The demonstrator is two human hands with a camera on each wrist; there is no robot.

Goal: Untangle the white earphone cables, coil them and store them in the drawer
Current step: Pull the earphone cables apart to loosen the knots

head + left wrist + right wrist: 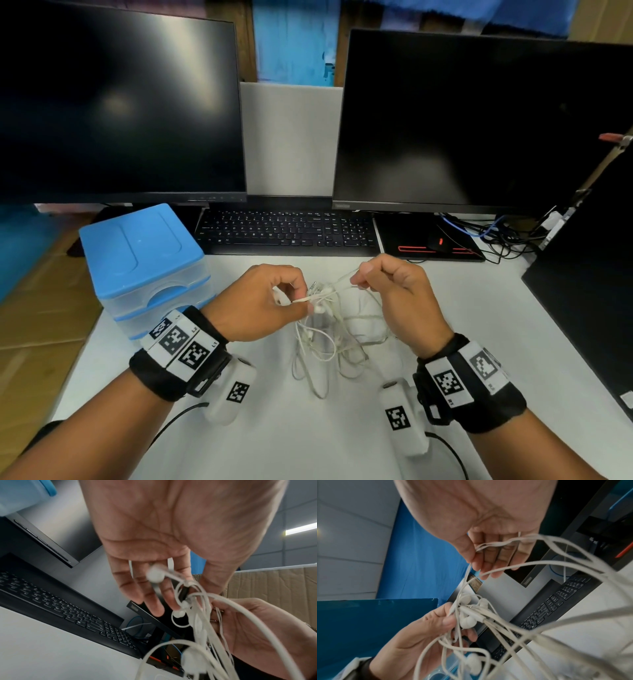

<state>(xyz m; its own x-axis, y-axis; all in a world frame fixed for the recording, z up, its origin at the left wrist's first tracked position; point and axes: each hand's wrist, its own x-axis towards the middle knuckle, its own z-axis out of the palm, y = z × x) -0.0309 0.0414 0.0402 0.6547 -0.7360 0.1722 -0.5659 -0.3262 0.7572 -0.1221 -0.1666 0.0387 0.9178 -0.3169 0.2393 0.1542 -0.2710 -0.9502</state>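
Left hand: the left hand [263, 301] pinched a stiff stretch of the white earphone cables [329, 329] between thumb and fingertips, close by the knot where several earbuds [467, 622] bunched together; I took it for the anchor, holding the snarl steady.
Right hand: the right hand [394, 291] pinched a single strand between thumb and forefinger, a little higher and just to the right of the knot, its other fingers curled; likely drawing one line clear of the rest.
Where the cables were: the knot hung in the air between the two hands, above the desk [479, 325]; the loose loops drooped down to lie on the desk between the wrists.
Why lifted: held up like that, the slack fell away under its own weight, so the crossings could be read.
Direction and long axis: the taut stretch ran roughly left to right between the pinches, rising slightly toward the right hand; the hanging loops trailed toward the person.
Drawer: the blue-topped drawer unit [144, 260] stood on the desk to the left, near the left wrist, its drawers closed as far as I could tell.
Progress: still tangled; no coiling begun, by my judgement.
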